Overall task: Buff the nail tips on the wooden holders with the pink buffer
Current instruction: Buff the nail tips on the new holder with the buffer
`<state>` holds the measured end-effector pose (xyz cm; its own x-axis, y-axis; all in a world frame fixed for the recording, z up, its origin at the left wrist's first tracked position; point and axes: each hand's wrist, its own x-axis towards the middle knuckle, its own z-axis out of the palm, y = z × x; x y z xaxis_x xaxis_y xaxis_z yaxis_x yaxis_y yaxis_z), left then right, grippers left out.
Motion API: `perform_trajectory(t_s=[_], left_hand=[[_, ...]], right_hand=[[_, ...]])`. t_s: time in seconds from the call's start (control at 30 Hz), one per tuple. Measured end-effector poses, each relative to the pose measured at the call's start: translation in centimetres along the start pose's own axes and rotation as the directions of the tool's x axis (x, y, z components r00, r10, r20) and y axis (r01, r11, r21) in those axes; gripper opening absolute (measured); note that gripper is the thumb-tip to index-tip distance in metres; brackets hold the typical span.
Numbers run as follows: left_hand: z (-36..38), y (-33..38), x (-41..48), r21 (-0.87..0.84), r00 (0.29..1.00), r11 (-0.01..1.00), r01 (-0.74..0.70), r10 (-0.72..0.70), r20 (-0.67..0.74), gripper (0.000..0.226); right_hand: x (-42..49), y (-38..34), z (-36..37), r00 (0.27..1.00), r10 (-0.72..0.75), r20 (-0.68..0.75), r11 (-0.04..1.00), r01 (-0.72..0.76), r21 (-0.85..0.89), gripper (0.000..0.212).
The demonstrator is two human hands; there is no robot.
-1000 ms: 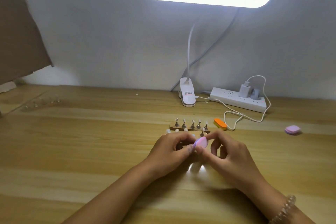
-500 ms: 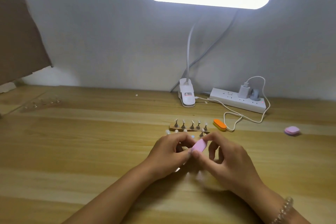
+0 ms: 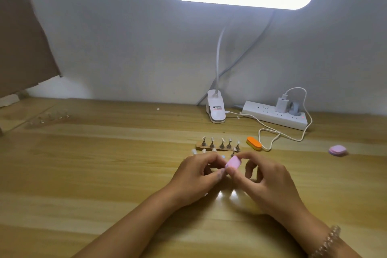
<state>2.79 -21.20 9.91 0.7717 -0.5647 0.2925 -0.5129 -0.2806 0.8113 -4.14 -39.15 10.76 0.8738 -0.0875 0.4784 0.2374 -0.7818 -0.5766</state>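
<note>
My right hand [image 3: 266, 182] pinches a small pink buffer [image 3: 233, 162] between thumb and forefinger, tilted, just above the desk. My left hand [image 3: 198, 176] is curled beside it, its fingertips meeting the buffer's lower edge; what it holds is hidden by the fingers. Just beyond my hands lies a wooden holder [image 3: 217, 146] with several small metal stands carrying nail tips. A second row of pale nail tips [image 3: 204, 151] pokes out behind my left knuckles, partly hidden.
An orange buffer block [image 3: 254, 143] lies right of the holder by a white cable. Another pink buffer [image 3: 337, 150] sits far right. A clip lamp base [image 3: 216, 109] and power strip [image 3: 274, 115] stand at the wall. A clear holder [image 3: 50, 116] is far left.
The pink buffer and my right fingers have shifted slightly back and forth against my left fingertips; both hands stay in the same spot in front of the holder.
</note>
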Motion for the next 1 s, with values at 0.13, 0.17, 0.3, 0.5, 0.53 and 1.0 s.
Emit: perform_trajectory(t_s=[0.13,0.17,0.3,0.5,0.53,1.0], left_hand=[[-0.1,0.1,-0.1,-0.008,1.0,1.0,-0.025,0.025,0.0,0.015],[-0.1,0.1,-0.1,-0.011,1.0,1.0,-0.025,0.025,0.003,0.017],[-0.1,0.0,-0.1,0.003,1.0,1.0,-0.016,0.016,-0.005,0.018],[-0.2,-0.1,-0.1,0.024,1.0,1.0,-0.004,0.004,0.001,0.021],[-0.2,-0.1,0.0,0.025,1.0,1.0,-0.002,0.002,0.0,0.02],[-0.1,-0.2,0.0,0.037,1.0,0.999,0.01,-0.01,-0.012,0.016]], right_hand=[[-0.3,-0.5,0.0,0.998,-0.062,0.007,0.997,0.062,-0.04,0.026],[-0.5,-0.8,0.0,0.995,-0.094,0.037,0.995,0.096,-0.04,0.028],[-0.2,-0.7,0.0,0.999,-0.053,0.007,0.998,0.053,-0.017,0.027],[-0.7,-1.1,0.1,0.988,-0.133,0.075,0.988,0.138,-0.068,0.031],[-0.7,-1.0,0.1,0.988,-0.131,0.08,0.989,0.136,-0.064,0.031],[-0.1,-0.3,0.0,0.999,-0.03,-0.026,0.999,0.029,-0.037,0.032]])
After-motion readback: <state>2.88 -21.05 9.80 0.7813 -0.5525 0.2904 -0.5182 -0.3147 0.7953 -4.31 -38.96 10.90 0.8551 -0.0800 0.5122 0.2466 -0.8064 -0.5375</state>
